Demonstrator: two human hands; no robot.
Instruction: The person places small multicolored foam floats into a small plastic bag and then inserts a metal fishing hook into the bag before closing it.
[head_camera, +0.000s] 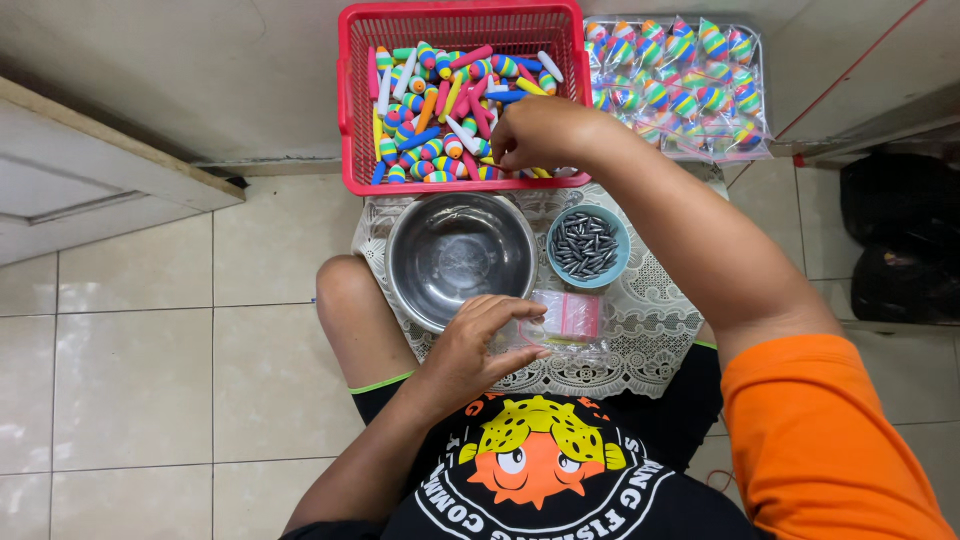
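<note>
Basket (352, 110) behind bowl (461, 253); small dish (589, 243) right of bowl, packets (680, 90) right of basket

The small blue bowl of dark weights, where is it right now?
In the head view, the blue bowl sits right of the steel bowl, just below the red basket.

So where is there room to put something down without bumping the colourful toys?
The steel bowl is bare inside. Bare floor tiles lie beside the lace cloth. Crowded: the red basket where the right hand reaches, the blue bowl of dark pellets, the packed bags, and the clear bags under the left hand.
</note>
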